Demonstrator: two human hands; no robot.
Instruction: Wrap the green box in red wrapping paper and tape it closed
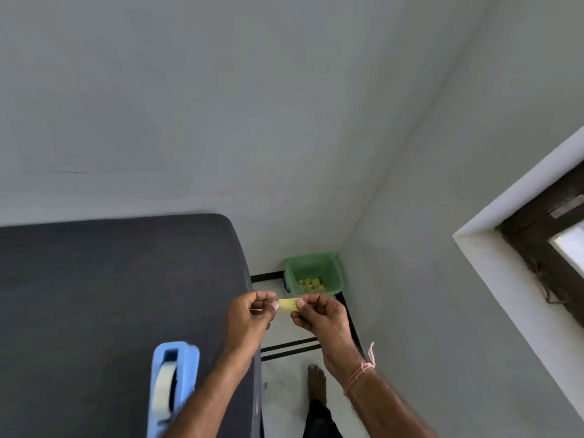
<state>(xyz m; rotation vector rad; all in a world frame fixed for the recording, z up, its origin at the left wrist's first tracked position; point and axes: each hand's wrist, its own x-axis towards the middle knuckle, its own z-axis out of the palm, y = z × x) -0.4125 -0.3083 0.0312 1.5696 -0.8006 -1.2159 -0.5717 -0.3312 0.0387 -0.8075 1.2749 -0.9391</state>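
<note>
Yellowish tape, a short piece, is held stretched between the two hands just past the right edge of the dark bench. The left hand pinches one end between thumb and fingertips, and the right hand pinches the other end the same way, so each grip is clenched on the tape piece and nothing else is carried. A blue tape dispenser with a pale roll is seen standing on the bench near the left forearm. Below the hands, in the corner of the floor, a green bin with small yellowish scraps at its bottom is visible. A thread band is worn on the right wrist.

The green box and the red wrapping paper are not to be seen anywhere in view; where they lie cannot be told. The step in hand is judged to be the readying of a tape strip, either for a seam or for discarding, since the strip is held over the bin. If it is meant for the wrap, the strip would need to be carried back to the parcel, kept taut and unfolded so that it does not stick to itself, then pressed across a paper edge.
</note>
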